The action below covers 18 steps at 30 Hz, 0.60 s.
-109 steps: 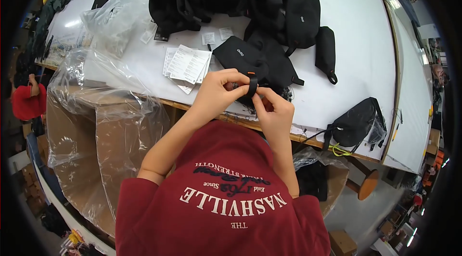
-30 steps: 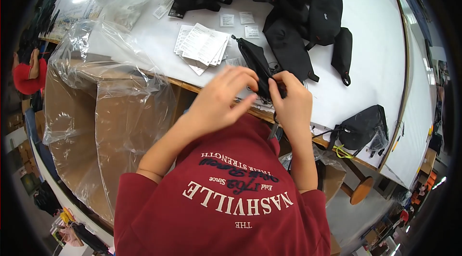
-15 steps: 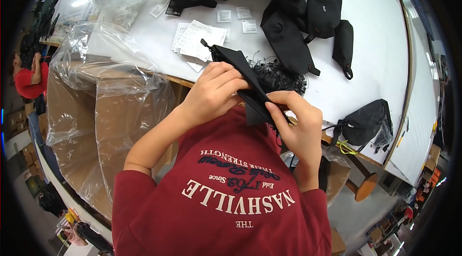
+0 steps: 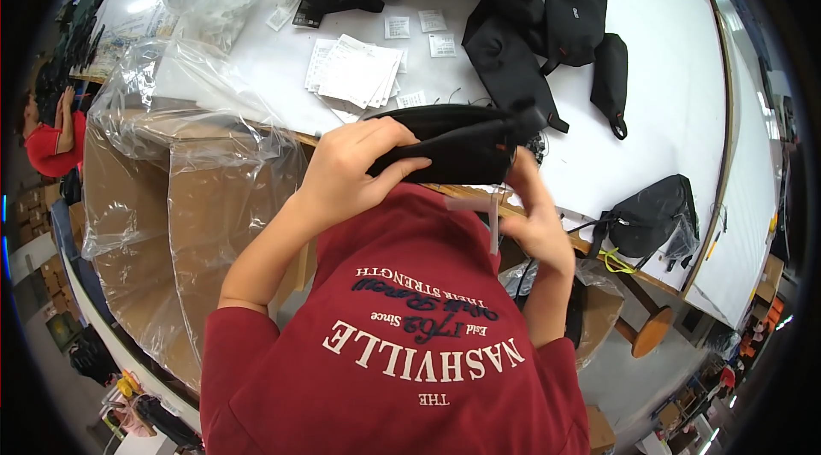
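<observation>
My left hand (image 4: 346, 166) grips a small black zip pouch (image 4: 466, 147) by its left end, thumb in front and fingers behind. The pouch is held above the table edge, its opening facing up and slightly gaping. Below the pouch's right end, my right hand (image 4: 543, 228) is smeared by motion, so its grip is unclear. A pale, blurred L-shaped thing (image 4: 493, 228) shows beside the right thumb; its kind cannot be made out. Behind the pouch lies a tangle of black thread scraps (image 4: 537, 145), mostly covered.
White paper slips (image 4: 355, 70) and small white packets (image 4: 432, 20) lie on the white table (image 4: 658, 53). Black bags (image 4: 577, 10) are heaped at the back. A black bag (image 4: 654, 215) sits at right. Left stands a carton lined with clear plastic (image 4: 128, 190). A person in red (image 4: 56, 143) is far left.
The pouch has turned from a steep slant to nearly level, its opening now showing. My right hand has left its pinch on the edge and moved slightly down. The pale thing has come into view.
</observation>
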Available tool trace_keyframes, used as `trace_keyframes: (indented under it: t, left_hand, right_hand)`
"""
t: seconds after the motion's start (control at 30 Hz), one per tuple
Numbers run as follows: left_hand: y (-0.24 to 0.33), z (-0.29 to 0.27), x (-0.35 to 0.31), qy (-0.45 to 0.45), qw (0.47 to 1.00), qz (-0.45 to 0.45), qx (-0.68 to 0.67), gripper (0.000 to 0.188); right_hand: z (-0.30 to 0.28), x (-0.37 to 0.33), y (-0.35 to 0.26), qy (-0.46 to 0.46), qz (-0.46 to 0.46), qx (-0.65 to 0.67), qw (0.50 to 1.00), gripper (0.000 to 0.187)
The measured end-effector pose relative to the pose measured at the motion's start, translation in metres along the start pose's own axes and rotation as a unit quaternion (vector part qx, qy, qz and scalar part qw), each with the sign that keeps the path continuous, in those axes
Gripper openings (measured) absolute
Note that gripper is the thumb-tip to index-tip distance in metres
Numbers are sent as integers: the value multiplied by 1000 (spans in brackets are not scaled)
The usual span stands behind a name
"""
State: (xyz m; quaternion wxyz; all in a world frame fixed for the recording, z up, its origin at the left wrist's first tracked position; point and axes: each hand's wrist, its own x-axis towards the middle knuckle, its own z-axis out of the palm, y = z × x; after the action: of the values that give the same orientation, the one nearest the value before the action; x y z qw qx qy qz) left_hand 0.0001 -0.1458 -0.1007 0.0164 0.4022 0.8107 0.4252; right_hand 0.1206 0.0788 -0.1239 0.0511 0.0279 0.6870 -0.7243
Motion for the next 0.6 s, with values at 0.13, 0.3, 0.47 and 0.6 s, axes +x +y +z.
trace_keyframes:
  t: [0.13,0.3,0.47,0.6]
  left_hand:
    - [-2,5,-3,-20,995,-87,-43,17]
    - [-16,-6,-12,-21,985,-171,-1,19]
    - [-19,-21,-20,-236,935,-222,-144,27]
    - [-16,-19,-26,-381,858,-212,-273,26]
  right_hand:
    - [7,-6,14,-52,98,-53,992,69]
    - [-22,-14,0,-34,137,222,965,51]
    - [-53,-35,31,8,-55,470,881,46]
    - [-32,-10,3,35,-102,532,840,60]
